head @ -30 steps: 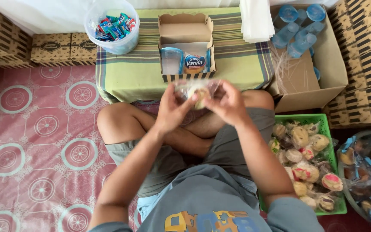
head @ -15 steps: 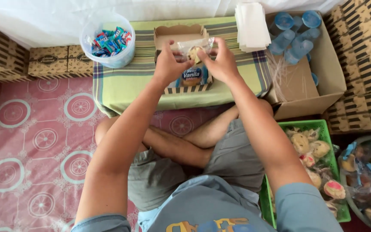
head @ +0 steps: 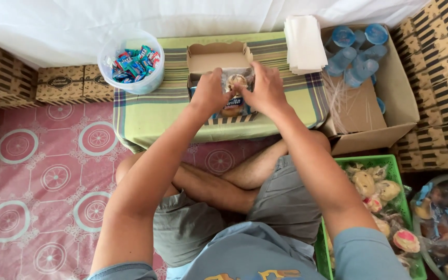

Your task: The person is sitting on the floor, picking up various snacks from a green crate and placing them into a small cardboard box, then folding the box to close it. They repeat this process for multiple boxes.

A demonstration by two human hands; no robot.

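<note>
Both hands reach forward over a small open cardboard box (head: 209, 58) on a low table covered with a green striped cloth (head: 151, 111). My left hand (head: 210, 93) and my right hand (head: 265, 89) together hold a clear plastic-wrapped pastry (head: 237, 82), lowering it into the box's front half. A blue and white packet (head: 233, 108) lies inside the box under the hands. The back of the box shows bare cardboard.
A clear tub of small wrapped sweets (head: 132, 62) stands at the table's left. White napkins (head: 305, 44) lie at its right. A large carton (head: 385, 98) holds sealed water cups (head: 356, 49). A green basket (head: 361, 162) of wrapped pastries sits by my right knee.
The hands carried the wrapped pastry from over my lap forward to the small box, then lowered it into the box.
</note>
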